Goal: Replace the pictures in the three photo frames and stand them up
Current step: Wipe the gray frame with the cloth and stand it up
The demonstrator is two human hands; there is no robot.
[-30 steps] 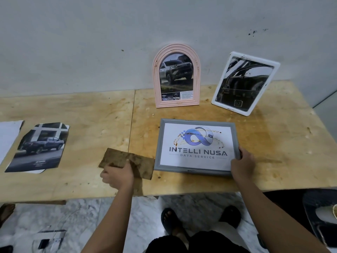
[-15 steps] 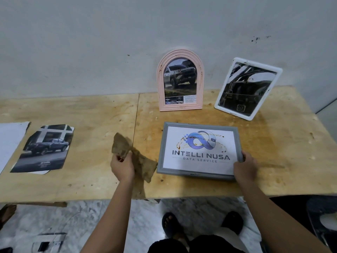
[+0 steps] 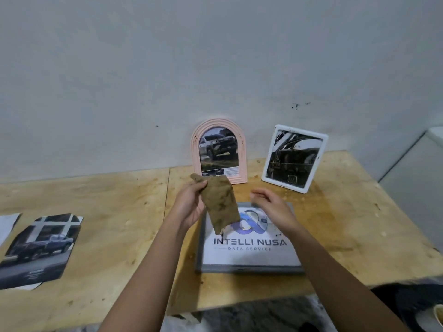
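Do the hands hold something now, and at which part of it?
The left hand holds the brown cloth by its top corner, so it hangs down. The right hand holds nothing, above the grey frame.

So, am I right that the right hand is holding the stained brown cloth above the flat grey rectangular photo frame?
Not quite: the head view shows the left hand holding the stained brown cloth above the flat grey rectangular photo frame. The right hand is empty beside it.

Dim, soft light; wide-angle edge warp
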